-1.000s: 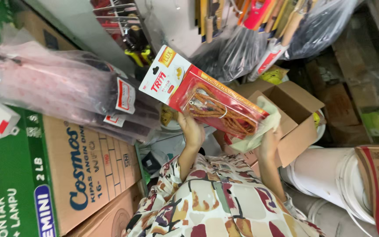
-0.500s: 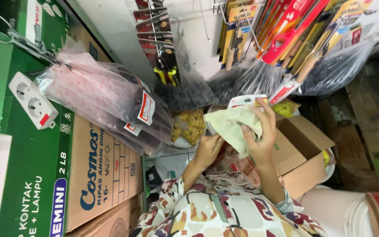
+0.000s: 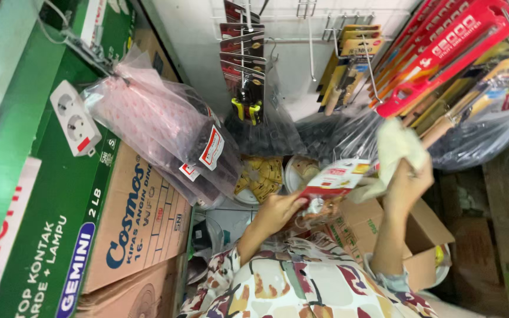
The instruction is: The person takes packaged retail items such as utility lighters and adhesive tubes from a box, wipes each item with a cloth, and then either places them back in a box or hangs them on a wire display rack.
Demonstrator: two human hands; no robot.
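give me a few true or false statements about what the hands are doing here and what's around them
1. The left hand grips a flat red and white packet. True.
2. The right hand is empty. False: it clutches a pale cloth.
3. A white double socket sits on the green box on the left. True.
4. The open cardboard box lies above the hanging tools. False: it sits below the hands, near the patterned sleeves.
5. Yellow-handled pliers hang on the wall rack. True.
6. The red packets at upper right lie flat on the floor. False: they hang from hooks.
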